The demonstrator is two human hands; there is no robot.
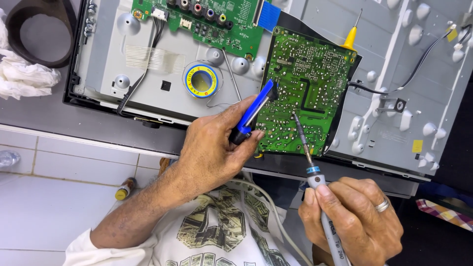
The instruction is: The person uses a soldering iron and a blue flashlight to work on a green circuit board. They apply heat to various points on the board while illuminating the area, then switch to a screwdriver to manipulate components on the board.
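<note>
Nearest the camera, the right hand [352, 221] is gripping a grey soldering iron [325, 212], fingers clamped round its handle, thumb lying along the top. The iron's tip [295, 117] is touching the solder side of the green circuit board [308, 88], low and just left of the board's middle.

A little farther, the left hand [214, 148] is holding a blue solder sucker [253, 112], fingers wrapped round the barrel, thumb sitting on its near end. The sucker's black nose is resting at the board's left edge, near the iron tip but apart from it.

The board is lying tilted on the grey metal back panel [394, 74] of an opened flat screen, its near edge reaching almost to the panel's near rim. Open panel is showing to the right of the board, crossed by a black wire [419, 64].

Beyond the left hand, a spool of solder [201, 80] is sitting on the panel, with loose wire trailing toward the board. Behind the board's far right corner a yellow-handled screwdriver [351, 37] is standing out. Farthest back, a second green board [217, 19] is lying fixed flat. Off the panel's left edge, white rags [22, 79] are lying piled on the worktop.
</note>
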